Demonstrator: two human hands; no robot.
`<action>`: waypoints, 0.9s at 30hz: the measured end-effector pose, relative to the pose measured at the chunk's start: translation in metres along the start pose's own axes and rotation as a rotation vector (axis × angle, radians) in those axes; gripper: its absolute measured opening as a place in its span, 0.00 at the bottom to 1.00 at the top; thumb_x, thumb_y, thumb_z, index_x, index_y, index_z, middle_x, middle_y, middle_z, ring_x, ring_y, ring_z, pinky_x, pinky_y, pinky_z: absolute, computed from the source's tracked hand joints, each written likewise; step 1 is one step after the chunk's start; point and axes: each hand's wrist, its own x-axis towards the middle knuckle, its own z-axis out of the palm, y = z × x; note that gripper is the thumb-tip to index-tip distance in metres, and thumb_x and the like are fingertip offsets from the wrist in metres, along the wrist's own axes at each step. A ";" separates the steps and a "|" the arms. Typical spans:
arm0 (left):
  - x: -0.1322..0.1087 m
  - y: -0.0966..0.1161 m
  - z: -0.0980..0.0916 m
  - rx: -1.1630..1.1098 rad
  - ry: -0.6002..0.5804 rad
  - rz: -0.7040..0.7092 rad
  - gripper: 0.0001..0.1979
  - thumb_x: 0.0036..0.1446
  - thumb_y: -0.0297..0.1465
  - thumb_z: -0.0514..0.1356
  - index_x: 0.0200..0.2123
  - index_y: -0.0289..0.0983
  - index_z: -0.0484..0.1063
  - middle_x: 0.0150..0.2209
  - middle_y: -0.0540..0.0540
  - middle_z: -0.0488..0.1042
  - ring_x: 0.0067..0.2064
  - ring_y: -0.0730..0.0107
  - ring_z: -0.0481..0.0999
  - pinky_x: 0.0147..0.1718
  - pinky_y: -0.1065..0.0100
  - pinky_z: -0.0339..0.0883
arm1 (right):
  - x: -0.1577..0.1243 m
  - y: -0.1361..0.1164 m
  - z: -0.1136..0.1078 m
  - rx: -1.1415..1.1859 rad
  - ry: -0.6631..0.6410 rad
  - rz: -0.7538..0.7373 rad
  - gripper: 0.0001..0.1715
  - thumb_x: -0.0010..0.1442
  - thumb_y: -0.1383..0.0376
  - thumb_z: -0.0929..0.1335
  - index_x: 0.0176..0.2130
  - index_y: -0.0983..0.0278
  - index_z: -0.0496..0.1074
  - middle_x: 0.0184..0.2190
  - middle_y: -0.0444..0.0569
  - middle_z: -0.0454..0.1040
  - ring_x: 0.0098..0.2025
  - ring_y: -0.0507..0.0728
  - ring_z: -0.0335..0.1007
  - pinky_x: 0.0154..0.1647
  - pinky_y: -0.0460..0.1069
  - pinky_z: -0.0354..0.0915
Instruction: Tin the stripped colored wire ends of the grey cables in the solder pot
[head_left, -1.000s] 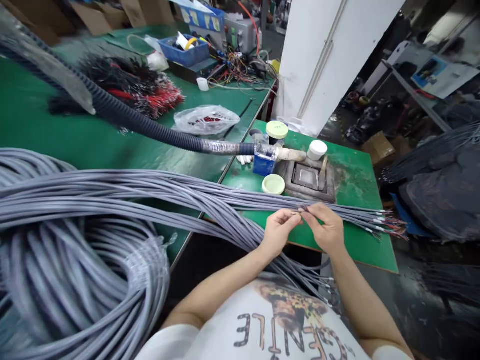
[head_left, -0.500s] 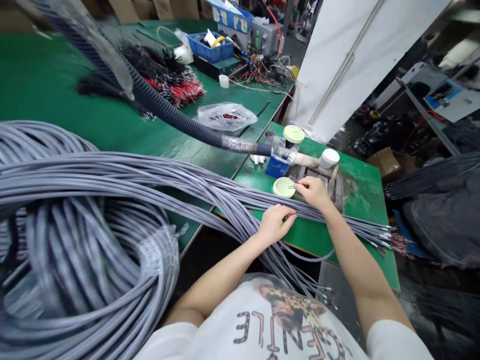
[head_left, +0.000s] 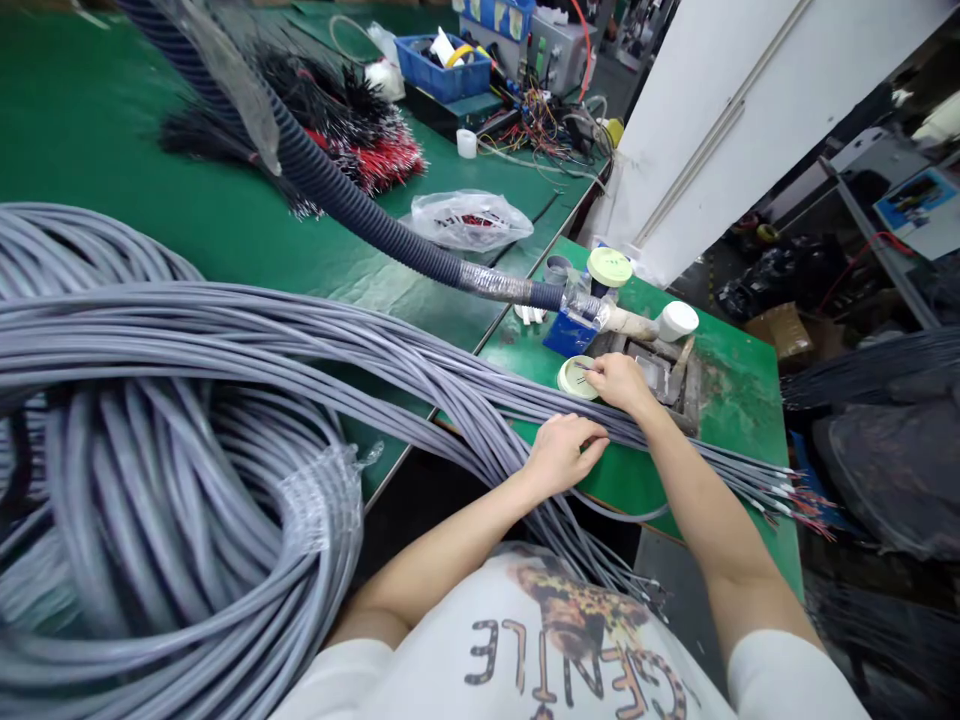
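Note:
My right hand (head_left: 619, 382) pinches the stripped wire tips of a grey cable and holds them over a small open pale-green tin (head_left: 573, 377). My left hand (head_left: 564, 453) rests curled on the bundle of grey cables (head_left: 420, 372) that lies across the small green table (head_left: 735, 400); whether it grips one cable I cannot make out. The bundle's stripped ends (head_left: 795, 495) stick out past the table's right edge. A dark metal pot (head_left: 667, 375) sits just behind my right hand.
A big coil of grey cable (head_left: 165, 500) fills the left. A black corrugated hose (head_left: 352, 205) ends above a blue box (head_left: 568, 333). Two white-lidded jars (head_left: 609, 267), a plastic bag (head_left: 469, 218) and red-black wire bunches (head_left: 352, 130) lie beyond. A white pillar (head_left: 720, 110) stands right.
My right hand left the left hand, reached forward with the wire tips to the green tin and stays there. My left hand dropped onto the cable bundle. My view has shifted left.

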 end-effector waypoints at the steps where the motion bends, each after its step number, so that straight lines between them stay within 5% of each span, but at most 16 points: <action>1: 0.000 0.000 0.000 -0.002 0.001 -0.001 0.09 0.61 0.34 0.55 0.36 0.40 0.76 0.34 0.48 0.80 0.35 0.67 0.73 0.36 0.64 0.57 | -0.001 0.001 -0.002 -0.001 0.005 -0.002 0.16 0.56 0.61 0.64 0.31 0.63 0.79 0.31 0.51 0.79 0.33 0.56 0.71 0.30 0.47 0.53; 6: -0.001 0.000 -0.001 -0.016 -0.006 -0.009 0.10 0.62 0.34 0.55 0.37 0.41 0.76 0.35 0.47 0.80 0.36 0.67 0.73 0.36 0.65 0.57 | -0.012 0.036 -0.022 0.073 0.126 -0.008 0.19 0.56 0.58 0.63 0.27 0.65 0.78 0.26 0.49 0.77 0.29 0.54 0.67 0.27 0.47 0.51; 14: 0.000 -0.001 0.001 -0.050 0.011 -0.028 0.09 0.60 0.34 0.57 0.36 0.40 0.77 0.33 0.47 0.80 0.34 0.67 0.73 0.36 0.65 0.57 | -0.018 0.133 -0.016 0.070 0.225 0.330 0.19 0.53 0.57 0.64 0.24 0.67 0.77 0.21 0.49 0.73 0.27 0.54 0.67 0.26 0.47 0.52; 27: -0.001 -0.001 0.002 -0.051 0.019 -0.036 0.08 0.60 0.34 0.57 0.36 0.41 0.77 0.32 0.47 0.80 0.34 0.67 0.73 0.36 0.65 0.56 | -0.007 0.146 0.008 0.009 0.171 0.418 0.18 0.52 0.59 0.64 0.27 0.66 0.79 0.30 0.56 0.79 0.35 0.59 0.73 0.32 0.48 0.58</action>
